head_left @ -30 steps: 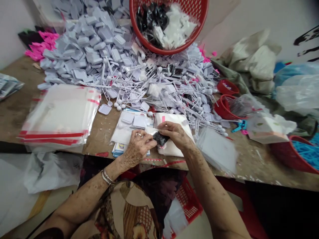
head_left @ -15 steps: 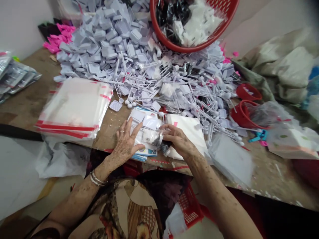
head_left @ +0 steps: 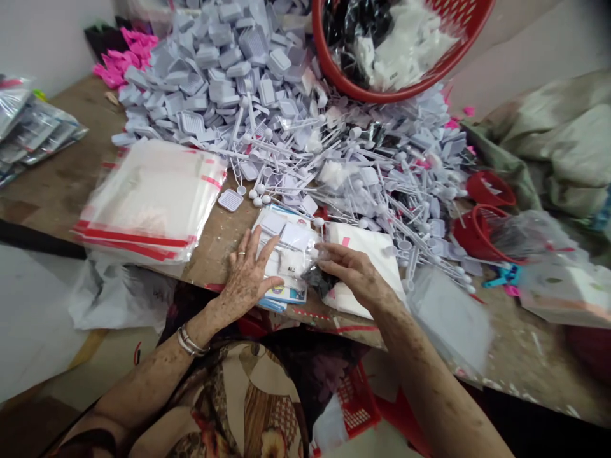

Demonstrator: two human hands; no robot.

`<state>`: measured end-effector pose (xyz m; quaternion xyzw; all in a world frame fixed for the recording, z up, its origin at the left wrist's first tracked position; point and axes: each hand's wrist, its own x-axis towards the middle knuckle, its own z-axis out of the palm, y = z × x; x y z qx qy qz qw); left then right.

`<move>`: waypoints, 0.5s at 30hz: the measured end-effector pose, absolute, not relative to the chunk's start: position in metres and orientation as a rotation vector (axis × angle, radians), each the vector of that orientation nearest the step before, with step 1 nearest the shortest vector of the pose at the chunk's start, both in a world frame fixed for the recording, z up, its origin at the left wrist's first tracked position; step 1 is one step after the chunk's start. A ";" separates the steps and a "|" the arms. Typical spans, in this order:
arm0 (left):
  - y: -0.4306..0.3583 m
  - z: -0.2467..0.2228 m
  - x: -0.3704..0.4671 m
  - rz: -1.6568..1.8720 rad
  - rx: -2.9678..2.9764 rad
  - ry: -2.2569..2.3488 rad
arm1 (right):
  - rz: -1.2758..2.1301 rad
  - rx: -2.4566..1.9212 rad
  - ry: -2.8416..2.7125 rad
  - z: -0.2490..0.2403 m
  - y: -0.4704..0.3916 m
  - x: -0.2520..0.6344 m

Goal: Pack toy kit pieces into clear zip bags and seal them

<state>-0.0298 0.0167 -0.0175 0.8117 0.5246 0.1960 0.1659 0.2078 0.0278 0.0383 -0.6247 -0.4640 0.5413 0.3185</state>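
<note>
My left hand [head_left: 249,272] lies with fingers spread on the left side of a stack of printed cards [head_left: 291,292]. On the cards rest pale lilac plastic trays [head_left: 296,235] and a small clear packet [head_left: 292,262] with white contents and a dark printed mark. My right hand [head_left: 351,270] is at the right side of the stack, its bent fingertips at the packet's edge. Beneath those fingers is a black packet [head_left: 319,278] in clear plastic, partly covered by the hand. The right thumb is hidden.
Plastic bags with red edges [head_left: 147,197] lie at left. Behind the hands spreads a heap of lilac trays and small long-handled spoons [head_left: 286,172]. A red basket [head_left: 329,70] of packets stands at the back. White sheets [head_left: 367,254] and clear bags [head_left: 451,318] lie at right.
The view has shifted slightly, so most things appear farther right. The right fingers have straightened a little over the packets. The left hand stays on the stack.
</note>
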 end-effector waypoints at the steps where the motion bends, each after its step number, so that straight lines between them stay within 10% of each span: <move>1: 0.017 -0.017 -0.030 0.555 2.314 1.497 | 1.405 -1.647 -1.205 0.039 0.026 0.209; 15: 0.017 -0.023 -0.030 0.639 2.296 1.479 | 1.751 -1.720 -1.080 0.045 0.014 0.234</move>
